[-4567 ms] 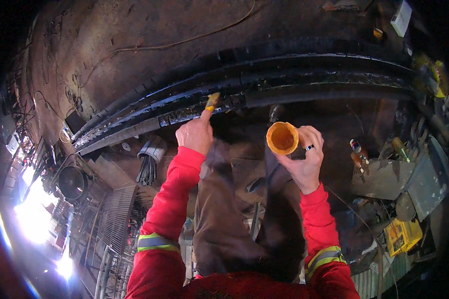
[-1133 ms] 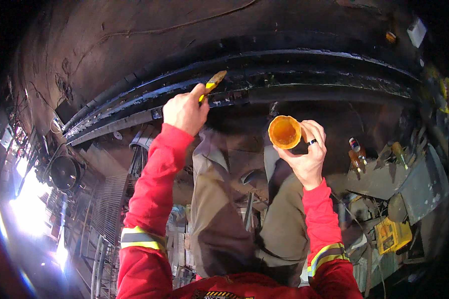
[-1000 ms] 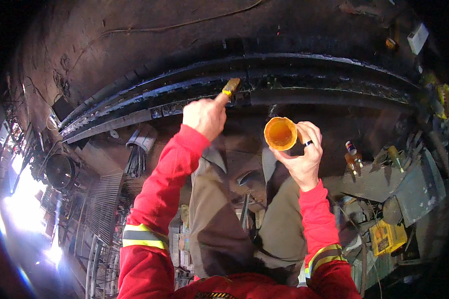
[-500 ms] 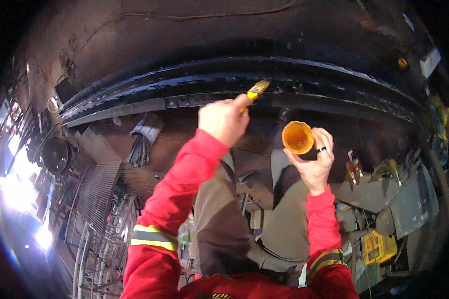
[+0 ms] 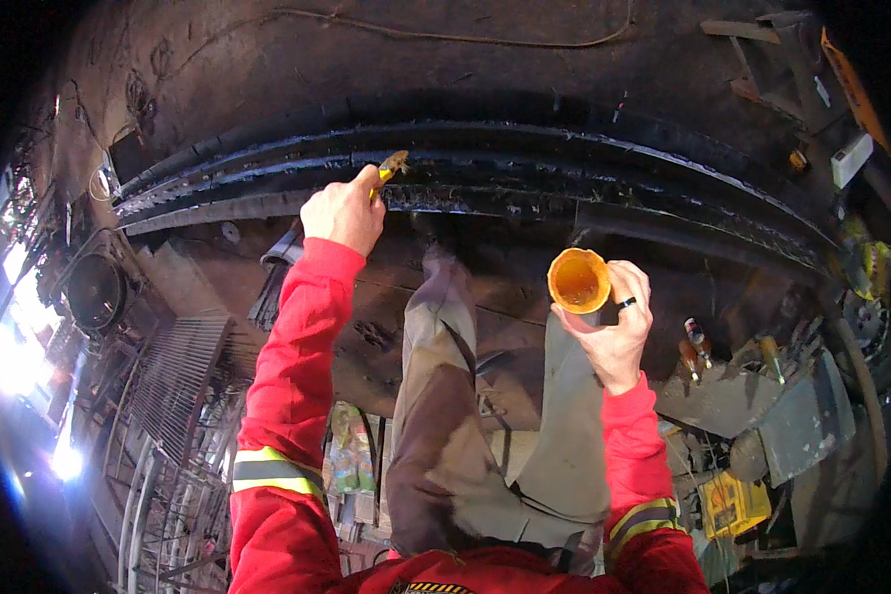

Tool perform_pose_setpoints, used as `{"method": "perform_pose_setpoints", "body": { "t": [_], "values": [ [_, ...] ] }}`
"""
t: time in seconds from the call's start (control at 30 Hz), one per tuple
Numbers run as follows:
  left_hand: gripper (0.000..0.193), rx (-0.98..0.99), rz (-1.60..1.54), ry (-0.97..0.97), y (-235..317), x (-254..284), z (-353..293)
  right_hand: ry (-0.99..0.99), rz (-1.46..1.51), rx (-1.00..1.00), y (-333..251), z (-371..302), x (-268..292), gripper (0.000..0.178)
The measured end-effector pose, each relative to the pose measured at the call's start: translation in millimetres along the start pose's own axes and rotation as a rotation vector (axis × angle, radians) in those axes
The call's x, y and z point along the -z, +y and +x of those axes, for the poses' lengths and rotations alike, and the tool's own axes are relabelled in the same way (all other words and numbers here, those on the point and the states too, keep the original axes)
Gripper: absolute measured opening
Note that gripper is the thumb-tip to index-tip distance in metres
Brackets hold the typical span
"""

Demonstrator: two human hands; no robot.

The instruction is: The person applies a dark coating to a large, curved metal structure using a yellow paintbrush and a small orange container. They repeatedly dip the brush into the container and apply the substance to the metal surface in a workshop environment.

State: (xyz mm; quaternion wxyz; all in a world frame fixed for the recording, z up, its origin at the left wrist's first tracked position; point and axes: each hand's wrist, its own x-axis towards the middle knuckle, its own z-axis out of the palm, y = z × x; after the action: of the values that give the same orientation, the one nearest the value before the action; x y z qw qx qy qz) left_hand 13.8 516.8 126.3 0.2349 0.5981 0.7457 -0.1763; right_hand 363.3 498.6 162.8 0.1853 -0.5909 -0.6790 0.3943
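Observation:
My left hand is closed round the yellow handle of a paintbrush. The bristles point up and to the right, over the long dark metal beam that runs across the view; whether they touch it I cannot tell. In my right hand is a small orange cup, its mouth turned up, with amber liquid inside. Fingers and thumb wrap the cup's right side, and a dark ring shows on one finger. The cup stays apart from the beam, on its near side.
At left lie a ribbed metal grate and a round dark pan. Wooden-handled tools rest on a sheet at right, above a yellow box. A cable crosses the floor beyond the beam.
My left hand has moved left along the beam with the paintbrush. My right hand and the cup have shifted slightly left and down in view.

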Motion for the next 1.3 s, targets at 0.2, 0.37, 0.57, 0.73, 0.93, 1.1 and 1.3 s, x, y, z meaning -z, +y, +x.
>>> {"method": "perform_pose_setpoints", "body": {
  "t": [0.2, 0.37, 0.57, 0.73, 0.93, 1.1, 1.3],
  "values": [
    [0.018, 0.034, -0.140, -0.016, 37, -22, 4, 0.013, 0.027, -0.007, -13, -2, -8, 0.063],
    [0.021, -0.073, -0.401, -0.074, 78, -11, 0, 0.027, 0.003, -0.008, -3, -11, 1, 0.065],
    [0.018, -0.012, -0.216, -0.043, 71, -25, 6, 0.081, 0.036, -0.032, 15, -18, 12, 0.063],
    [0.018, -0.242, -0.191, -0.061, 96, -11, -7, 0.041, -0.009, -0.035, 17, -19, 26, 0.064],
    [0.019, -0.202, 0.058, -0.061, 42, -12, -24, 0.068, 0.013, -0.067, 28, -24, 39, 0.064],
    [0.024, -0.008, 0.053, -0.021, 91, -20, -15, 0.080, 0.026, -0.057, 33, -21, 48, 0.064],
    [0.020, -0.172, -0.107, -0.068, 160, -19, -18, 0.121, 0.049, -0.079, 40, -22, 68, 0.064]
  ]
}}
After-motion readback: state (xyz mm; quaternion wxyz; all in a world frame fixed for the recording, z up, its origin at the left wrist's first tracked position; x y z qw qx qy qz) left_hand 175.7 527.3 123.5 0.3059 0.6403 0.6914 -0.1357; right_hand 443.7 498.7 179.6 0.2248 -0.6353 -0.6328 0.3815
